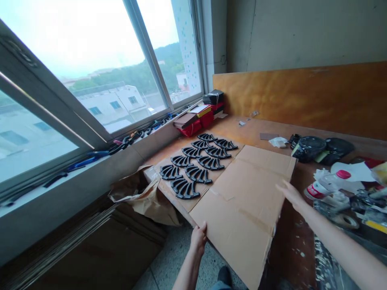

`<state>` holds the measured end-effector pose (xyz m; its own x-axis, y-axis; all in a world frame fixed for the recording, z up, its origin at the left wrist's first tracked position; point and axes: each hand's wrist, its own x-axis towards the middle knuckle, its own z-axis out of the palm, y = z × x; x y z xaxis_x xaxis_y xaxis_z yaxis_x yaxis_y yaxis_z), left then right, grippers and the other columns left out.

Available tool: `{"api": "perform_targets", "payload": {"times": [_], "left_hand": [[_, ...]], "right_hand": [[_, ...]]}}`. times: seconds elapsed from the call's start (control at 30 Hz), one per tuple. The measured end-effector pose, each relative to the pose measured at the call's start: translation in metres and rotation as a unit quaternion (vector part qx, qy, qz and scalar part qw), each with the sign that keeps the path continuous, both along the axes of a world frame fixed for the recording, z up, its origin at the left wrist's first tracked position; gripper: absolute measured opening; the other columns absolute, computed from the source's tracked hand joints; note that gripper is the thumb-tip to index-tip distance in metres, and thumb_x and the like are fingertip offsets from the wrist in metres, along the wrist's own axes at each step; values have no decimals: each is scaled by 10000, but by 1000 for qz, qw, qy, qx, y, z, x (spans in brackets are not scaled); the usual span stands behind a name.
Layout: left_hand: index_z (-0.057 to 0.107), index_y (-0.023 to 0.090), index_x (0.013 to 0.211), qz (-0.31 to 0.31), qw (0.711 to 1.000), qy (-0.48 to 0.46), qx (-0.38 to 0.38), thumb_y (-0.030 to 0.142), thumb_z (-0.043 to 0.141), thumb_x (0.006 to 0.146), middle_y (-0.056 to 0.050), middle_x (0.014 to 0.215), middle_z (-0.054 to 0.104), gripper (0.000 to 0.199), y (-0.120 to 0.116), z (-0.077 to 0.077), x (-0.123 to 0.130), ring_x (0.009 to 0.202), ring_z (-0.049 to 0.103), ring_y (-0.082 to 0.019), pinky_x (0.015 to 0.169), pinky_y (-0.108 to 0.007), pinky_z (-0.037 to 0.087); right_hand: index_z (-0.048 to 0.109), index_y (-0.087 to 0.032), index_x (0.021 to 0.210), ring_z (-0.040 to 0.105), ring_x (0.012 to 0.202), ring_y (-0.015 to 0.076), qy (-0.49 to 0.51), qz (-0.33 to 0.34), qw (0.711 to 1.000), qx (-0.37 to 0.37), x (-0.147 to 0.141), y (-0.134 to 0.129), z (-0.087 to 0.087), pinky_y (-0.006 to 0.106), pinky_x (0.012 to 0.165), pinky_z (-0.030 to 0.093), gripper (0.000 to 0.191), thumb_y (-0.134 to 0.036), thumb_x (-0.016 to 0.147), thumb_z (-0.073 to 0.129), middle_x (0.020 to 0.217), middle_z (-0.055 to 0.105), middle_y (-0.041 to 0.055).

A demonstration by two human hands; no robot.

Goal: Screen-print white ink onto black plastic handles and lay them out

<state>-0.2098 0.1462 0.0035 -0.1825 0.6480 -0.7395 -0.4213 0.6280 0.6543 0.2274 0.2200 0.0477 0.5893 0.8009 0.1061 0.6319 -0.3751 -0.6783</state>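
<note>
Above the cardboard sheet's (246, 181) right part, a hand can pass freely; on its left part, black fan-shaped pieces (203, 162) stand in the way. Right of the sheet, a bottle (326, 184) and black bundles (310, 148) obstruct; beyond its far edge, an upright board (302, 100) bars reach.

Cardboard sheet (250, 185) on the counter (238, 131)
Fan-shaped parts (198, 175) on the sheet's ten-o'clock side; plastic bottle (328, 184) at three o'clock.

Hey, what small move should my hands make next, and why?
I'd probably steady the cardboard panel gently, avoiding jerks: your left hand is at its near edge, your right hand by its right edge, and black fan-shaped pieces lie close beside it on the left.
</note>
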Motion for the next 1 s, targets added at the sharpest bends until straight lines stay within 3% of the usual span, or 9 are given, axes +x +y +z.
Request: {"api": "perform_targets", "payload": {"times": [0.13, 0.23, 0.33, 0.5, 0.63, 0.73, 0.8, 0.9, 1.0], "left_hand": [[576, 177, 963, -26, 999, -19, 0, 252, 761, 727, -34, 817, 690, 309, -4, -5, 8, 565, 632, -118, 488, -205, 444], [562, 180, 1008, -43, 999, -20, 0, 277, 781, 709, -45, 843, 698, 383, -15, -10, 23, 576, 644, -132, 469, -207, 443], [555, 174, 1040, -55, 998, -20, 2, 305, 797, 690, -65, 874, 705, 445, -37, -19, 43, 619, 667, -150, 478, -214, 467], [549, 166, 1009, -99, 994, -43, -28, 310, 797, 697, -111, 960, 707, 425, -82, -29, 62, 707, 704, -195, 574, -276, 554], [529, 169, 952, -138, 988, -32, -56, 300, 779, 728, -105, 927, 709, 360, -97, -28, 55, 733, 720, -206, 630, -300, 588], [517, 170, 878, -177, 982, -4, -63, 328, 773, 737, -71, 776, 698, 332, -95, -27, 50, 703, 723, -202, 687, -318, 608], [518, 170, 823, -214, 975, 22, -57, 370, 776, 728, -53, 678, 675, 340, -92, -28, 48, 670, 721, -206, 695, -321, 614], [549, 158, 780, -262, 961, 63, -56, 391, 788, 702, -78, 687, 690, 343, -89, -27, 45, 693, 729, -226, 674, -310, 616], [582, 153, 721, -320, 942, 89, -53, 442, 804, 650, -74, 666, 690, 372, -89, -23, 38, 635, 714, -220, 601, -298, 596]], "right_hand": [[550, -136, 1347, 312, 1400, 352, -88, 107, 975, -172, -60, -48, -39, 518, 1096, 297, 605, -441, 825, 532, 1457, 435, 197], [471, -137, 1418, 191, 1439, 383, -142, 137, 949, -245, -101, -82, -60, 556, 1124, 205, 650, -476, 863, 480, 1528, 319, 200], [377, -75, 1464, 160, 1448, 380, -160, 118, 941, -275, -122, -110, -75, 526, 1140, 180, 713, -464, 873, 466, 1544, 263, 230], [355, -55, 1462, 141, 1446, 401, -135, 19, 948, -288, -126, -138, -84, 579, 1113, 198, 716, -478, 892, 439, 1552, 221, 251], [383, -92, 1447, 138, 1452, 380, -98, 10, 962, -255, -127, -148, -67, 602, 1113, 188, 655, -410, 885, 493, 1556, 233, 228], [458, -108, 1397, 174, 1448, 367, -15, 26, 977, -212, -126, -151, -45, 605, 1124, 177, 588, -347, 867, 545, 1541, 283, 214], [538, -118, 1332, 296, 1411, 346, 53, 55, 981, -179, -123, -156, -30, 566, 1128, 229, 510, -317, 863, 561, 1483, 402, 197], [627, -199, 1246, 554, 1231, 262, 118, 106, 978, -139, -118, -179, -7, 433, 1063, 403, 408, -343, 868, 575, 1297, 621, 100], [639, -232, 1242, 592, 1187, 227, 132, 147, 978, -71, -101, -220, 20, 390, 1038, 441, 391, -375, 887, 560, 1281, 636, 59]]}}
